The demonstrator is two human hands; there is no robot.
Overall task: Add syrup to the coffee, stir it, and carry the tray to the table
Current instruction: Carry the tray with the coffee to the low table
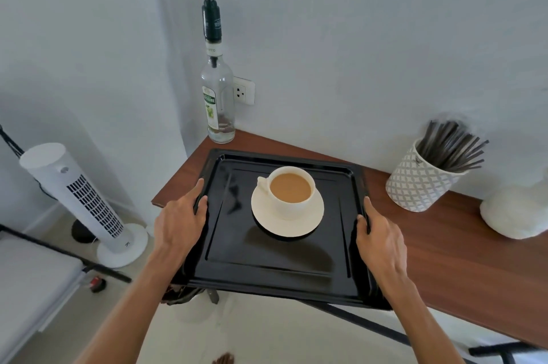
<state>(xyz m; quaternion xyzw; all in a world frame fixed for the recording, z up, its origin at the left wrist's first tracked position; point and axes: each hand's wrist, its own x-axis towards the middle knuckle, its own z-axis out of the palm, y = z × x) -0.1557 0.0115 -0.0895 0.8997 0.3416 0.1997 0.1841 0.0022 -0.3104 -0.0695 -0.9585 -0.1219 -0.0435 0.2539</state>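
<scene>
A black tray (267, 271) rests on the corner of a brown wooden counter (439, 248), its near edge overhanging the counter. On it stands a white cup (292, 206) of milky coffee on a white saucer (261, 212), handle to the left. My left hand (182, 221) grips the tray's left rim and my right hand (378, 240) grips its right rim. A clear syrup bottle (218, 97) with a tall black pump stands behind the tray in the wall corner.
A patterned white pot (415, 185) of dark stir sticks stands at the right, with a white rounded object (516, 212) beyond it. A white tower fan (86, 200) stands on the floor at the left. A wall socket (243, 91) is behind the bottle.
</scene>
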